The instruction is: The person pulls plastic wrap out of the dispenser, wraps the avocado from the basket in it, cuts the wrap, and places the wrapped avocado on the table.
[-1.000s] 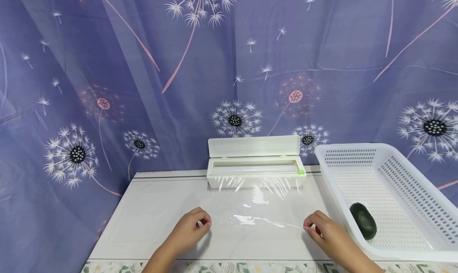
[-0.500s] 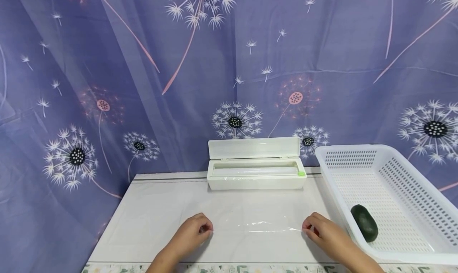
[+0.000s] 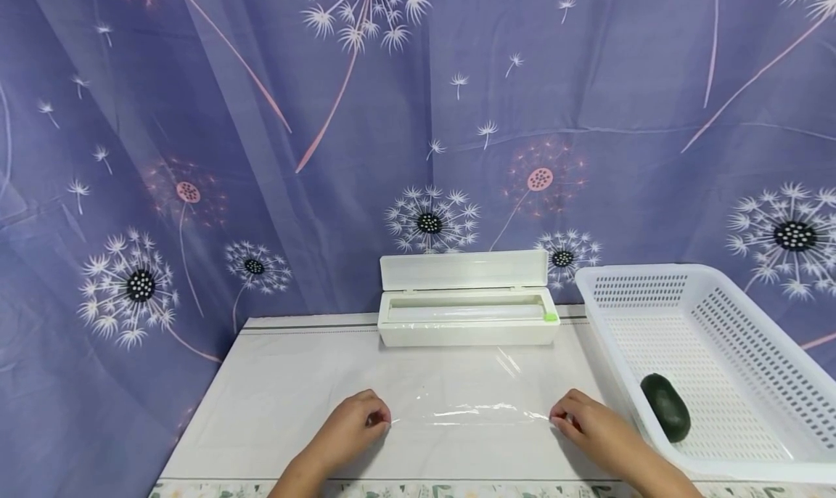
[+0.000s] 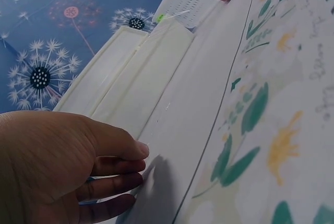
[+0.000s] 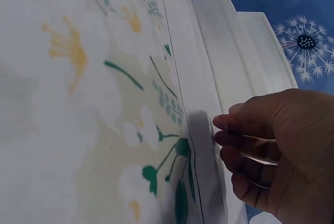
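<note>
A sheet of clear plastic wrap [image 3: 470, 411] spans the gap between my two hands, its near edge glinting low over the white tabletop. My left hand [image 3: 349, 422] pinches its left corner between thumb and forefinger. At the opposite corner my right hand [image 3: 597, 425] pinches the film the same way; the right wrist view shows thumb and forefinger meeting, with the other fingers curled. Behind the film stands a white wrap dispenser box [image 3: 466, 335], lid [image 3: 464, 271] raised, with a roll of wrap [image 3: 465, 313] inside. A bright green slider [image 3: 551, 317] sits at its right end.
On the right, a white perforated plastic basket [image 3: 718, 295] holds a dark green oblong vegetable or fruit [image 3: 666, 407] near its left wall. A purple dandelion-print cloth [image 3: 326, 215] hangs behind the table. Floral cloth [image 3: 418, 489] runs along the table's front edge.
The film has come away from the dispenser's front, where it was stretched in creases a second ago. Both hands have moved slightly nearer the front edge, still pinching the film.
</note>
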`<state>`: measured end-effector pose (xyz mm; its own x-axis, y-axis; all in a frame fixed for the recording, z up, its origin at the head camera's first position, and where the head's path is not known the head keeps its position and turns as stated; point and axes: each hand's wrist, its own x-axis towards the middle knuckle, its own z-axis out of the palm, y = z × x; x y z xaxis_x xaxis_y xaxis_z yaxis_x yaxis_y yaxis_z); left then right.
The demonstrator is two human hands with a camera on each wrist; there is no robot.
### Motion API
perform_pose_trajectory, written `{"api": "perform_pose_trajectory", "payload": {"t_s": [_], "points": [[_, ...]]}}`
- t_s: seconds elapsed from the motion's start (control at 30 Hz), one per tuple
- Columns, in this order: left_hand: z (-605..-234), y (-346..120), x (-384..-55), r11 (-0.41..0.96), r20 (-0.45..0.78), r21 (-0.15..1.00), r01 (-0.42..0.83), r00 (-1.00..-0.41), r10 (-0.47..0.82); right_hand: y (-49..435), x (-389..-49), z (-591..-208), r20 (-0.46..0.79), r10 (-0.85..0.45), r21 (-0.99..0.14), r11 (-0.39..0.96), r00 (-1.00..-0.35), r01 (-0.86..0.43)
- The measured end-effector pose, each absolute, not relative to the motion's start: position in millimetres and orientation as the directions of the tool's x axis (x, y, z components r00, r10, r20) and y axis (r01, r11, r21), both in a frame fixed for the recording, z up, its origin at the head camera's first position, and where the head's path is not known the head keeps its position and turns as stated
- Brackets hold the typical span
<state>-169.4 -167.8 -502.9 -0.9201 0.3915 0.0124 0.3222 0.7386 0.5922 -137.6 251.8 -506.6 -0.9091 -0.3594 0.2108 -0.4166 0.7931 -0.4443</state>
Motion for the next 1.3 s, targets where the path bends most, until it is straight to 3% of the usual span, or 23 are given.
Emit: {"api": "perform_pose_trajectory", "payload": {"t_s": [0.4, 0.73, 0.97, 1.3], "points": [[-504, -168, -169, 0.734, 0.015, 0.601, 0.316, -0.923, 0.385, 253, -138, -501, 0.123, -0.332, -0.472, 0.810, -0.935, -0.349], [-504, -168, -168, 0.744, 0.006, 0.595, 0.305, -0.927, 0.376, 256, -134, -501, 0.165, -0.339, -0.474, 0.797, -0.926, -0.376], [-504, -169, -167, 0.742, 0.011, 0.593, 0.312, -0.925, 0.380, 259, -129, -506, 0.250, -0.386, -0.375, 0.807, -0.888, -0.456], [-507, -168, -168, 0.748, 0.009, 0.591, 0.301, -0.930, 0.367, 260, -124, -509, 0.202, -0.352, -0.415, 0.814, -0.914, -0.406]]}}
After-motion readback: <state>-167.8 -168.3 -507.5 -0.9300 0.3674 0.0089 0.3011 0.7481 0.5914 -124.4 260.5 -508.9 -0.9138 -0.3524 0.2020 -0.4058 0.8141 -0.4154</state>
